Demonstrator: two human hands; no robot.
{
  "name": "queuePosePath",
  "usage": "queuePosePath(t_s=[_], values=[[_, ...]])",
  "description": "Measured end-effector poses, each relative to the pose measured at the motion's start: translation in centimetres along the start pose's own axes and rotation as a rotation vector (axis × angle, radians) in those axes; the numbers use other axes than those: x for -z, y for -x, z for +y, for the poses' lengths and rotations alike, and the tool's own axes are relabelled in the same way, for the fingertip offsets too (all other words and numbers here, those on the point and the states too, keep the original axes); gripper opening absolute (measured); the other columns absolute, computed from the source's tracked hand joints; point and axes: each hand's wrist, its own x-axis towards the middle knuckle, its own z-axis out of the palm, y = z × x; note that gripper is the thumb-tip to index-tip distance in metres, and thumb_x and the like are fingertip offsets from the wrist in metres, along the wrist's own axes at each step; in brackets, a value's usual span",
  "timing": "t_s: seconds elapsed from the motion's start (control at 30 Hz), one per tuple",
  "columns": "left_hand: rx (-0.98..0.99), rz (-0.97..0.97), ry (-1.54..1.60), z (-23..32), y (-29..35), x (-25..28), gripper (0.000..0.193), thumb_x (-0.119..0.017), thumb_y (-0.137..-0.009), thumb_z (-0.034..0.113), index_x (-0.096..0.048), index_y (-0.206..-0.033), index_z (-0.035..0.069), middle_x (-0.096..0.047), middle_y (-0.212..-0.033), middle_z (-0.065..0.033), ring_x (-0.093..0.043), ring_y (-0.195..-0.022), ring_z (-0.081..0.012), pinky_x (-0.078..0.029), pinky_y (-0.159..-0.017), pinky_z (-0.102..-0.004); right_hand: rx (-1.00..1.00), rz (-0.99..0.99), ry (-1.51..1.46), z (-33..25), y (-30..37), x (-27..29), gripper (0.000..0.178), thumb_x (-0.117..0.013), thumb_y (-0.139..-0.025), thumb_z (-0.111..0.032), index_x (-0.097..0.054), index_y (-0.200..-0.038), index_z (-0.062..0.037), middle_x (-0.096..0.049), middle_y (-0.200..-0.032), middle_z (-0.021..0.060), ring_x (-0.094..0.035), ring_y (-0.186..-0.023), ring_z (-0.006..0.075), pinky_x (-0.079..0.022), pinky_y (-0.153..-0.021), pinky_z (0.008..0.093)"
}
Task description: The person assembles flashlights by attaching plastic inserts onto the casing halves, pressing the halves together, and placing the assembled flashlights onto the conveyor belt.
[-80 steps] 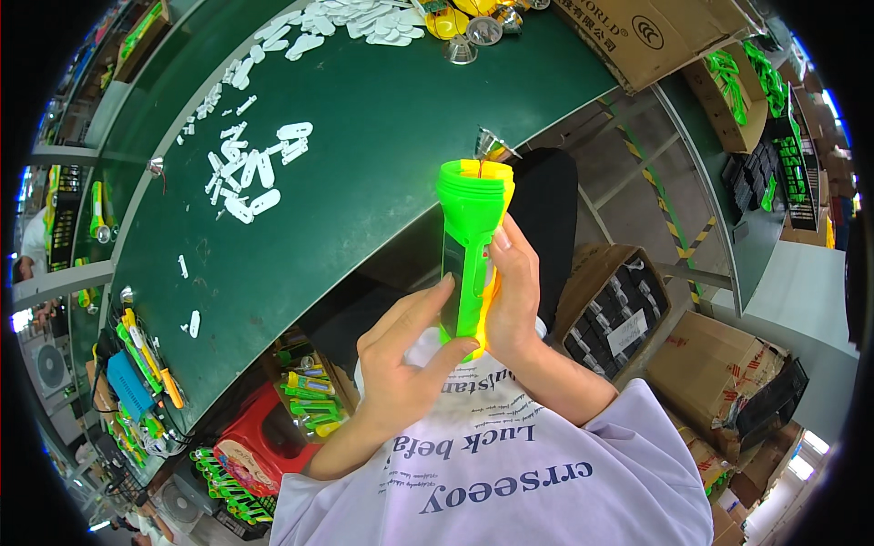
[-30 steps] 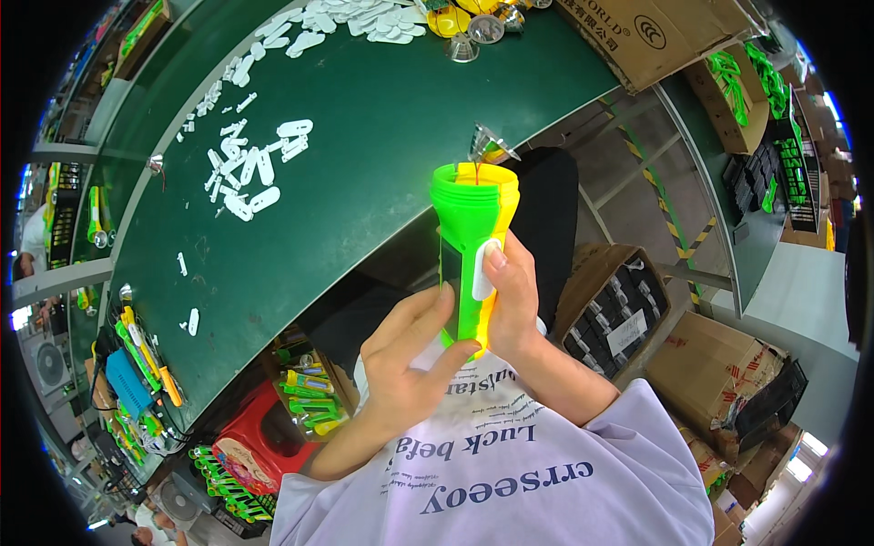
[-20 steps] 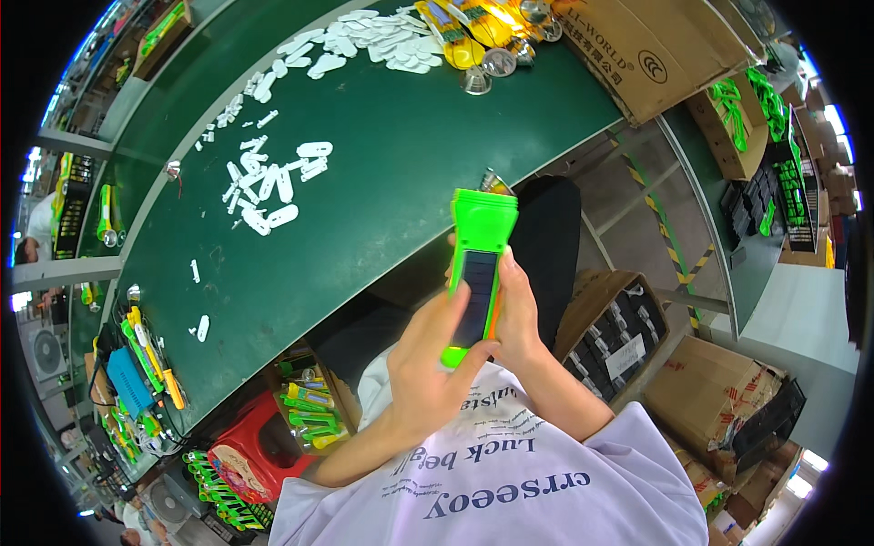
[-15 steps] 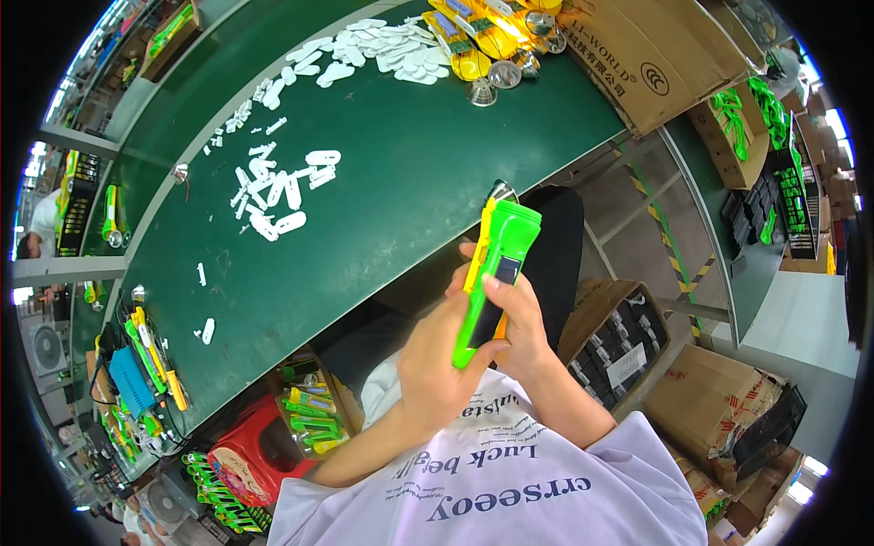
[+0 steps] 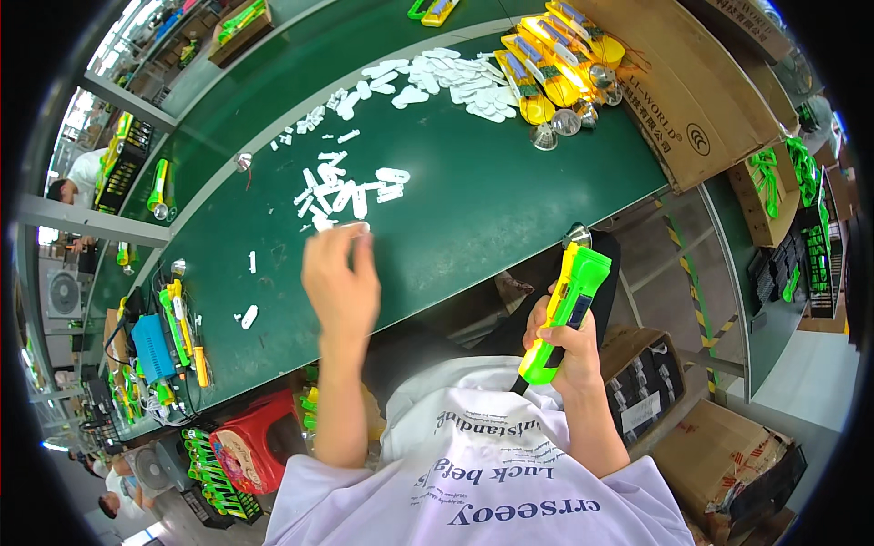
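Note:
A green and yellow flashlight (image 5: 566,314) with a dark panel on its side is gripped in my right hand (image 5: 583,350), held at a slant off the table's front edge. Its silvery reflector (image 5: 577,237) sits at the upper end, beside the green rim. Over the table, my left hand (image 5: 341,280) reaches to the near edge of a loose heap of small white plastic parts (image 5: 339,196). Thumb and fingers stand apart there, right at a white piece (image 5: 362,227) partly covered by the fingertips. Whether they touch it is hard to see.
White oval covers (image 5: 455,82) lie heaped farther back, beside yellow flashlight halves with reflectors (image 5: 551,64). A big cardboard box (image 5: 669,91) stands at the table's right end. Tools and a blue box (image 5: 152,348) are at the left; a red stool (image 5: 259,446) stands below.
My left hand has let go of the flashlight and moved left and forward to the white parts. My right hand keeps the flashlight. The view has shifted, so the table appears farther right.

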Motion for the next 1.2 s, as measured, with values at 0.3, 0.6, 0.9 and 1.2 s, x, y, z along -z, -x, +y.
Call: queuePosePath(t_s=[0.3,0.6,0.9,1.2], values=[[-0.246,-0.168,-0.049,-3.1,-12.7,-6.4,0.014,-0.065,-0.083,0.008,-0.069,-0.095,0.001,-0.069,-0.093,-0.0145,-0.065,-0.083,-0.0328,-0.05,-0.076,-0.0393,-0.013,-0.027,-0.01,0.0,0.4,-1.3,0.056,-0.063,-0.061,0.003,-0.046,-0.113,-0.0075,-0.053,-0.077,0.0076,-0.057,-0.063,0.0208,-0.05,-0.056,0.0345],[-0.505,-0.326,-0.338,-3.8,-19.5,-14.7,0.012,-0.069,-0.078,0.011,-0.07,-0.089,0.006,-0.064,-0.088,-0.0115,-0.059,-0.092,-0.0303,-0.048,-0.084,-0.0418,0.066,-0.032,-0.029,-0.9,2.3,-0.3,0.054,-0.072,-0.067,0.001,-0.044,-0.113,-0.0058,-0.054,-0.073,0.0078,-0.058,-0.06,0.0199,-0.051,-0.054,0.0334],[-0.259,-0.551,0.007,1.1,-13.8,-8.9,0.01,-0.067,-0.075,0.011,-0.069,-0.078,0.003,-0.068,-0.079,-0.0174,-0.064,-0.077,-0.0368,-0.05,-0.07,-0.0443,0.037,-0.029,-0.038,-0.9,1.6,-0.1,0.054,-0.068,-0.067,0.005,-0.043,-0.113,-0.0035,-0.055,-0.077,0.0091,-0.059,-0.061,0.0211,-0.051,-0.053,0.0339],[-0.132,-0.745,0.217,-0.7,-8.2,-4.6,0.022,-0.073,-0.077,0.012,-0.066,-0.093,-0.002,-0.068,-0.078,-0.0137,-0.066,-0.073,-0.0249,-0.052,-0.068,-0.0359,-0.053,-0.092,-0.002,0.0,0.6,-2.2,0.052,-0.067,-0.065,0.005,-0.046,-0.112,-0.0028,-0.056,-0.079,0.0087,-0.058,-0.061,0.0202,-0.051,-0.055,0.0333]])
